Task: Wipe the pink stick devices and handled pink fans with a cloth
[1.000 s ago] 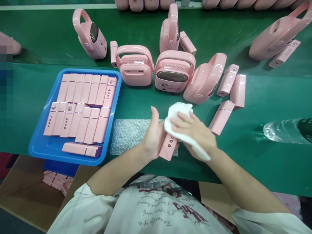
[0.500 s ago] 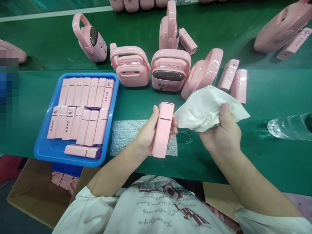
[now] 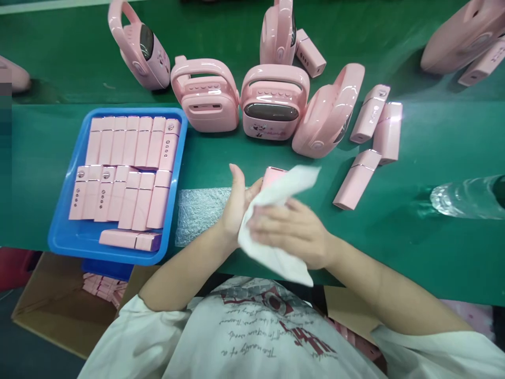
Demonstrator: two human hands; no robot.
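Note:
A pink square-sided stick, most likely a microphone [image 3: 273,176], rests in my left hand [image 3: 235,208]. Only its top end shows; a white cloth [image 3: 290,263] covers the rest. The thumb of my left hand is raised away from the stick, and its other fingers are mostly hidden. My right hand [image 3: 290,231] lies over the cloth, pressing it against the microphone, its fingers stretched and slightly blurred. Beneath my left hand is a sheet of clear bubble wrap [image 3: 201,213] on the green table [image 3: 394,258].
Left stands a blue tray [image 3: 54,231] with rows of pink microphones. Several pink handled speakers, one at front [image 3: 272,126], line the back. Three loose microphones, the nearest one [image 3: 355,181], lie right of centre. A clear bottle [image 3: 465,197] lies far right; a cardboard box [image 3: 51,305] stands below left.
My right hand has brought the cloth left and down over the microphone in my left hand. The loose microphone formerly behind the cloth now shows. The view has shifted slightly.

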